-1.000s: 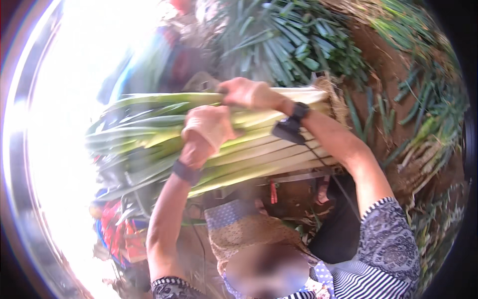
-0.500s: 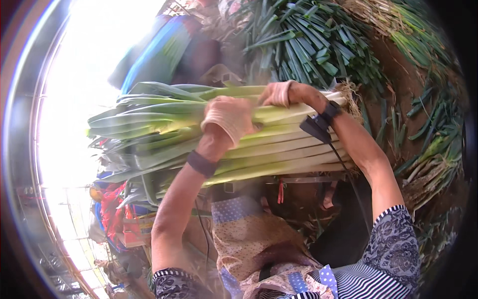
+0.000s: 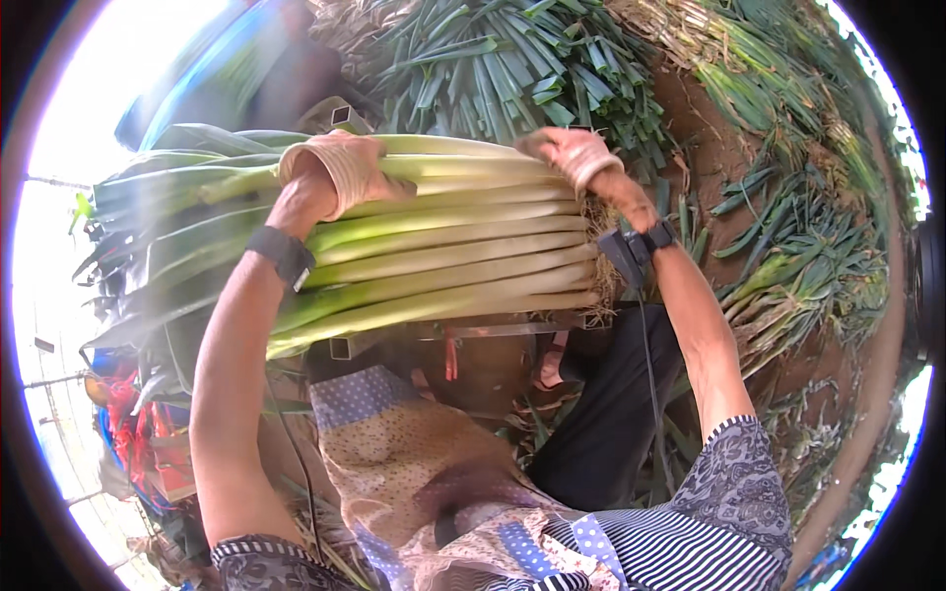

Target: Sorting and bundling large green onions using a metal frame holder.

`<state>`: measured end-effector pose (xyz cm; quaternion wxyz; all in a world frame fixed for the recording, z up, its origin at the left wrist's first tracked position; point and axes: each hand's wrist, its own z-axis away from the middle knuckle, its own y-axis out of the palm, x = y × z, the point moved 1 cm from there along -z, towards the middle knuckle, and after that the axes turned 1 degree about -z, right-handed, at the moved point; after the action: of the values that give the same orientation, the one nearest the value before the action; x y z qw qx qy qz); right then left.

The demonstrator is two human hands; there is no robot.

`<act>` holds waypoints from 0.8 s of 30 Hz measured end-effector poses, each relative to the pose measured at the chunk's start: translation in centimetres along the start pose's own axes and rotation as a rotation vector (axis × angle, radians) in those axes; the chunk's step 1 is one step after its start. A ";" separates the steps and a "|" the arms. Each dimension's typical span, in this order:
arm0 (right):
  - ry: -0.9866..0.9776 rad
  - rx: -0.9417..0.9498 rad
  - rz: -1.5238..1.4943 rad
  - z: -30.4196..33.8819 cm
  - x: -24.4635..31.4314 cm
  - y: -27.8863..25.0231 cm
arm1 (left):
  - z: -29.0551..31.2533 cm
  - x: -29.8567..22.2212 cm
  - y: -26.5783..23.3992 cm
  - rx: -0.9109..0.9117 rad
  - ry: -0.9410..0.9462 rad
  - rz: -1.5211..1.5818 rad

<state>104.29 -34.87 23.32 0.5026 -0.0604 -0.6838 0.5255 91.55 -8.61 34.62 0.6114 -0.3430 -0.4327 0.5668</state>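
Note:
A broad bundle of leeks point(image 3: 463, 236) lies crosswise before me, green leaves to the left and white stalks with roots point(image 3: 603, 266) to the right. My left hand point(image 3: 345, 169), in a pale glove with a thick cuff, grips the far leeks where green turns to white; its thumb points right and most fingers are hidden. Over the far edge of the white ends is my right hand point(image 3: 572, 156), also gloved. Its fingers reach left, loosely extended and somewhat blurred, touching or just above the stalks.
Metal rack ends point(image 3: 353, 118) show beside the leeks. Beyond is a heap of cut green leek tops point(image 3: 532, 74). Loose leeks point(image 3: 778, 108) lie on the soil to the right. Red strands point(image 3: 148, 433) hang at the left. A black cable point(image 3: 652, 394) trails from my right wrist.
My right hand has moved right along the stalks toward the roots. My left hand has shifted slightly left and toward the far edge. The whole view has swung, so the bundle appears farther left.

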 end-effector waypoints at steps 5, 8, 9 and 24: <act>-0.189 -0.218 0.297 2.8 0.2 2.3 | -0.5 0.3 0.7 0.007 -0.002 0.009; -0.161 -0.243 0.321 2.7 0.4 2.2 | -0.4 0.2 0.0 0.035 -0.017 0.005; -0.160 -0.242 0.314 2.7 0.3 2.2 | -0.1 0.0 -0.4 0.034 -0.031 -0.002; -0.113 -0.201 0.254 2.9 0.7 1.9 | 6.4 5.4 -0.5 -0.219 -0.164 -0.197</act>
<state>100.96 -35.50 22.47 0.3843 -0.1668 -0.7470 0.5163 85.81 -3.80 38.33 0.5858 -0.3158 -0.5719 0.4797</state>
